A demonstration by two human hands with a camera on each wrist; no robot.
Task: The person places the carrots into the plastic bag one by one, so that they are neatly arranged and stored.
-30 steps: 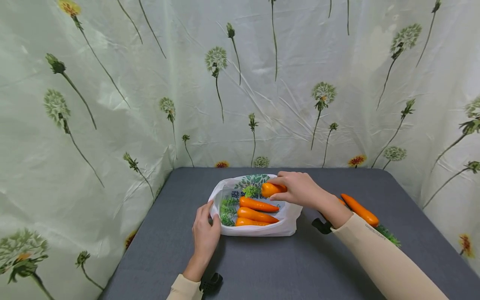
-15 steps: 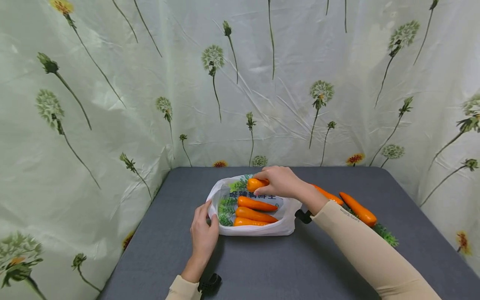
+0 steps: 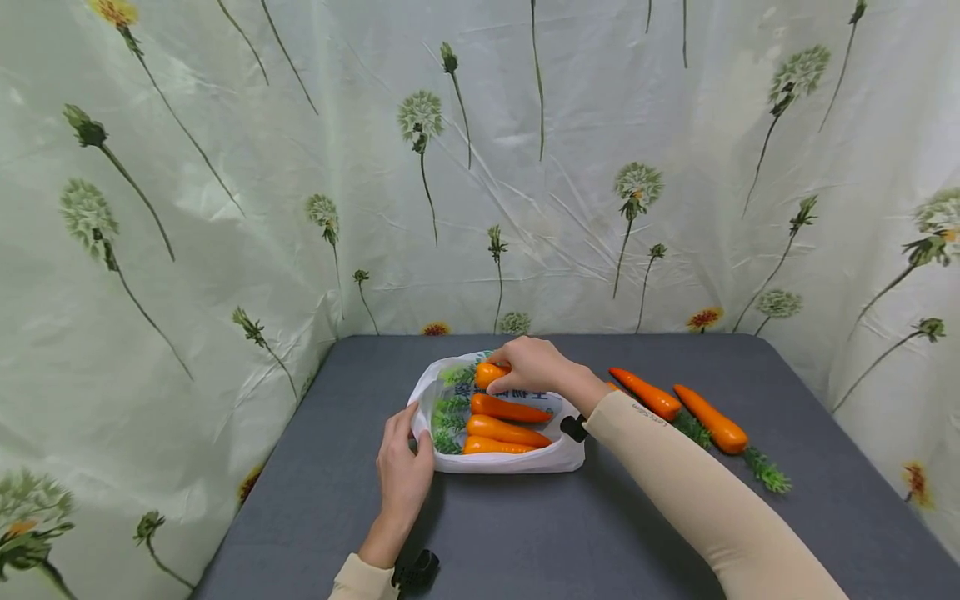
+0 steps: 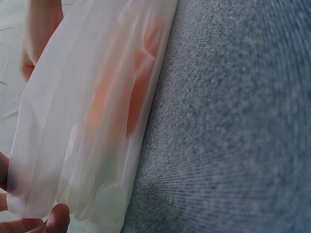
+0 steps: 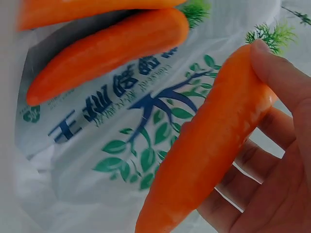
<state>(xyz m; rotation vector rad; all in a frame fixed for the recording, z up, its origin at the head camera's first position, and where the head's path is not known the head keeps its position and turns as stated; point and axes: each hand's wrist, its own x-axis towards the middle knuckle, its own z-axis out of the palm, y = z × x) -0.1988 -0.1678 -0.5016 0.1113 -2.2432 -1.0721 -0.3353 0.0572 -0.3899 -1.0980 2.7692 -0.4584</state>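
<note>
My left hand [image 3: 403,475] is nearest me on the grey table [image 3: 525,542], fingers and thumb pinching the left rim of the white plastic bag [image 3: 525,459] and keeping the mouth open. The left wrist view shows only that: my fingertips [image 4: 54,219] gripping bunched film, orange shapes blurred through the bag wall [image 4: 92,121], grey cloth beside it. No print or leaves readable there.

Inside the bag, three carrots lie side by side, tips pointing right, green tops [image 3: 448,412] at the left: nearest carrot [image 3: 495,447], middle carrot [image 3: 506,431], far carrot [image 3: 517,410].

My right hand [image 3: 536,365] is over the far edge of the bag, fingers curled round a fourth carrot [image 3: 489,374], which sits at the bag's far rim above the other three, not yet lying down with them. The right wrist view gives what the head view can't: the held carrot [image 5: 209,141] runs diagonally across my fingers [image 5: 286,73], thumb not visible, and the bag's inner wall carries a blue and green tree print with characters [image 5: 146,111]; one bagged carrot [image 5: 107,53] shows above it.

Further right on the table, well apart from both hands, two loose carrots lie side by side with leafy tops: inner loose carrot [image 3: 645,392], outer loose carrot [image 3: 711,418].

Behind, a pale dandelion-print curtain [image 3: 480,167].
</note>
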